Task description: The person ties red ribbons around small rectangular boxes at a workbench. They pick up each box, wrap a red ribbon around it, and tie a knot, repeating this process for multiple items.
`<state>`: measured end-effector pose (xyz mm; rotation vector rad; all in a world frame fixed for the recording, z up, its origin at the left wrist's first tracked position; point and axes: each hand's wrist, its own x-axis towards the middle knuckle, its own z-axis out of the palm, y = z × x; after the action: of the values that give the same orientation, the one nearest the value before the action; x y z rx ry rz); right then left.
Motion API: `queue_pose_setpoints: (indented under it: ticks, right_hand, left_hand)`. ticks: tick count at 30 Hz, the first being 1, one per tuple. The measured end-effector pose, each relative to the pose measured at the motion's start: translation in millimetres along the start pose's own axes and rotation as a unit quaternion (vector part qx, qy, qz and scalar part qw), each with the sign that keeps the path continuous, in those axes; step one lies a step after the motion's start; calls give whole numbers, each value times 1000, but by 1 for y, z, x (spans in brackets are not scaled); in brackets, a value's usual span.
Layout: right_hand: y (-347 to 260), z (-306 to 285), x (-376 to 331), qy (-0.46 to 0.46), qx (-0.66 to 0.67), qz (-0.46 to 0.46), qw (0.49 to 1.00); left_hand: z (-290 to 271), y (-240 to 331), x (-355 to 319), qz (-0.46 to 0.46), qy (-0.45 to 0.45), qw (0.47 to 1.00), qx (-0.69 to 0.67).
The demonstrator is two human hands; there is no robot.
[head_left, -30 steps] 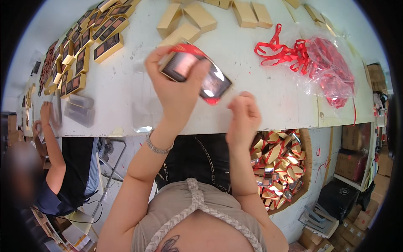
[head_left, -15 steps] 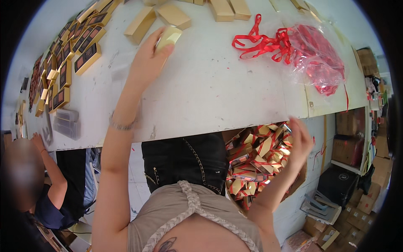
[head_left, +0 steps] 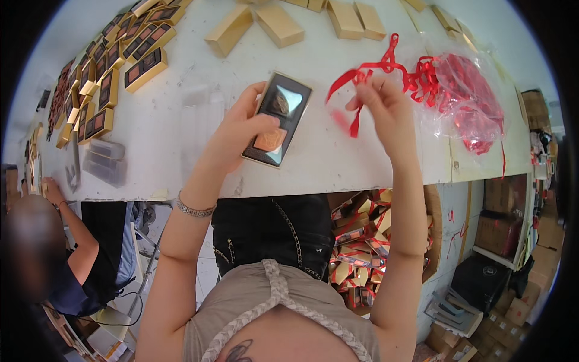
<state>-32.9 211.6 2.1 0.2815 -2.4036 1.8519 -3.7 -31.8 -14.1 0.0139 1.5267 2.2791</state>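
Note:
My left hand [head_left: 236,134] grips a gold-edged makeup palette box [head_left: 292,128], its dark windowed face turned up and the thumb lying across it. Through the window show an orange square and a darker one, partly under glare. To the right, my right hand [head_left: 388,110] pinches a red ribbon [head_left: 345,78], whose lower end hangs blurred beside the fingers. More ribbon runs from there to a clear plastic bag [head_left: 469,81] stuffed with red ribbon. The ribbon and the box are apart.
Gold boxes [head_left: 280,27] lie along the table's far side. Several windowed palette boxes [head_left: 145,69] are piled at the left, near clear plastic trays [head_left: 105,161]. Below the table edge stands a carton of ribboned boxes [head_left: 360,256]. A co-worker's arm [head_left: 81,247] is at far left.
My left hand has drawn the box nearer and turned its windowed face up. My right hand has risen from above the carton to the table and taken hold of a red ribbon.

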Motion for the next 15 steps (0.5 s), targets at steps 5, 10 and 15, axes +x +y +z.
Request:
queue_pose_setpoints:
  ticks: [5,10,15]
  right_hand:
    - [-8,25,0,-180,158,74,968]
    - [4,45,-15,-84,80,18,993]
    - [-9,55,-31,-116,221,93,964]
  left_hand:
    - [10,14,4,88,-21,893,441]
    - [5,27,-5,91,169,884,426]
    - [-10,2,-4,172,285,943,-14]
